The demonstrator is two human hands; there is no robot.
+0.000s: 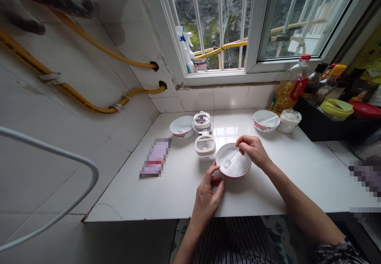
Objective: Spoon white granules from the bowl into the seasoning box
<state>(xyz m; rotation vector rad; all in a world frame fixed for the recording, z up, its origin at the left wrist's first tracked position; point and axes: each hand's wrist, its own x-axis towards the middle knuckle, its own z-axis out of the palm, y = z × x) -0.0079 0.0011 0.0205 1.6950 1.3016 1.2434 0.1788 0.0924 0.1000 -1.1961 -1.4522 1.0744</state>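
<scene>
In the head view, a bowl [238, 171] of white powder or grains stands on the white counter. My right hand [253, 150] pinches the handle of a small white spoon [228, 163], its tip against the white contents. At the bowl's left side, my left hand [209, 192] has its curved fingers on the rim and its thumb near the front, steadying it. Just behind the bowl's left edge are two clear jars with pale lids: a nearer jar [205, 147] with white contents and a farther jar [203, 122] whose contents I cannot make out.
A flower-patterned bowl [182, 127] stands at the back left, beside a blurred purple packet [155, 157]. To the right are another bowl [266, 121] with a white spoon, a lidded jar [288, 121], an oil bottle [290, 87] and a black box [312, 123] of condiments.
</scene>
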